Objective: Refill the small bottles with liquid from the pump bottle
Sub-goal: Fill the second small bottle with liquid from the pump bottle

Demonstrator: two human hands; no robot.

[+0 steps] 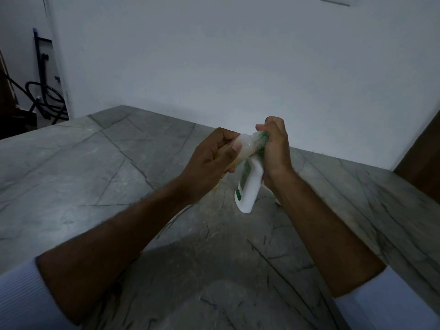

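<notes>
My left hand grips a small translucent bottle holding yellowish liquid, tilted with its mouth toward the right. My right hand is closed over the green pump head of a white pump bottle with a green label. That bottle hangs tilted just above the grey marble table. The small bottle's mouth meets the pump head, and the fingers hide the nozzle. A bit of yellow shows under my left wrist; I cannot tell what it is.
A white wall runs behind the table's far edge. Dark cables and a black metal frame stand at the far left beyond the table. A brown wooden surface rises at the right. Something pale peeks out from behind my right forearm.
</notes>
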